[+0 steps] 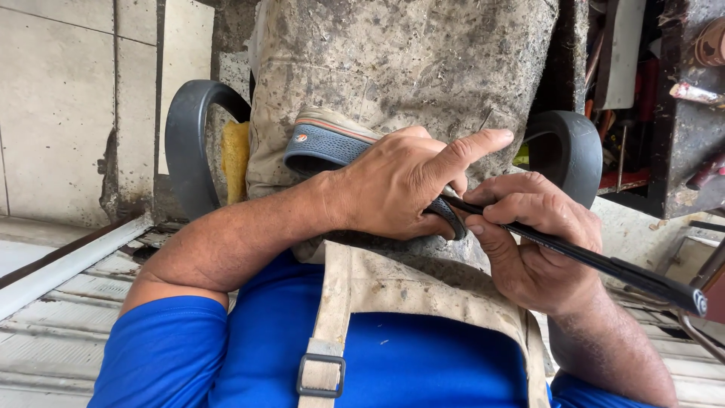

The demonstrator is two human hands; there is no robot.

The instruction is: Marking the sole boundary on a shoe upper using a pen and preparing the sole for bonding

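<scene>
At the far left I see pale floor tiles, then the dark curved armrest of a chair with a yellow cushion tucked beside it. Right of that lies a stained, dusty apron spread over the lap, and on it rests the shoe, a worn blue one with a tan sole edge and a perforated upper, lying on its side near the middle of the view.

My left hand is closed around the near end of the shoe, thumb and fingers clamped on it, with the index finger stretched out straight to the right. Just beside it, touching, my right hand is closed on a long, slim dark tool, which runs from the far right edge in toward the shoe's rim; its tip is hidden under my left fingers, so I cannot tell exactly where it meets the shoe.

To do this well, I judge the left hand should keep the shoe pinned firmly against the apron so it cannot roll, while the right guides the tool at a shallow angle, close to the tip for control, and away from the left fingertips. The second armrest and a cluttered dark bench lie to the right.
</scene>
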